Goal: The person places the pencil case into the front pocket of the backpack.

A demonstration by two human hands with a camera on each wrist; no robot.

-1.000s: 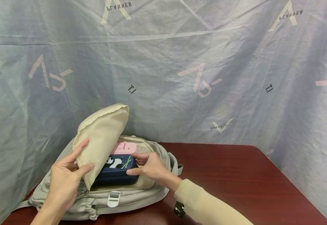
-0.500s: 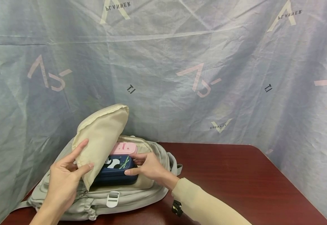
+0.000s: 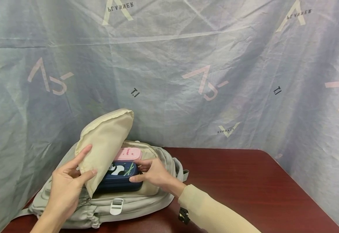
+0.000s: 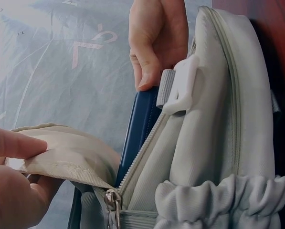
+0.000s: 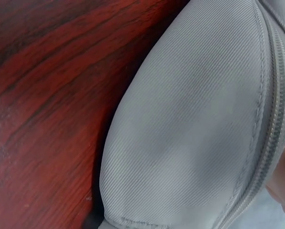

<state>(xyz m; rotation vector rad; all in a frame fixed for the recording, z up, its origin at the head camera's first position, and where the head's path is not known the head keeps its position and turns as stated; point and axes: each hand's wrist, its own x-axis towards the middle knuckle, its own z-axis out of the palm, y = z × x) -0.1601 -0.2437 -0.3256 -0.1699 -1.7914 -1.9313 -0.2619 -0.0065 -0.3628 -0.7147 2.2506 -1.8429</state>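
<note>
A pale grey backpack (image 3: 146,210) lies on the table with its cream-lined front panel (image 3: 108,142) lifted. My left hand (image 3: 67,184) pinches the edge of that panel between thumb and fingers. Inside the opening sits a navy pencil case (image 3: 121,184) with a panda print, its left part hidden behind the panel. My right hand (image 3: 154,174) grips its right end, thumb on the front and fingers behind. Just beyond it lies a pink pencil case (image 3: 129,154), partly covered. In the left wrist view the navy case (image 4: 137,124) stands out beside the zip.
The dark red wooden table (image 3: 230,187) stretches to the right of the backpack. A grey printed cloth (image 3: 169,74) hangs behind and along both sides. A white buckle (image 3: 117,206) and a zip pull (image 4: 112,200) are at the bag's near side.
The navy pencil case has tilted or dropped very slightly at its right end, with my right hand still gripping it. My left hand keeps the panel raised in the same place.
</note>
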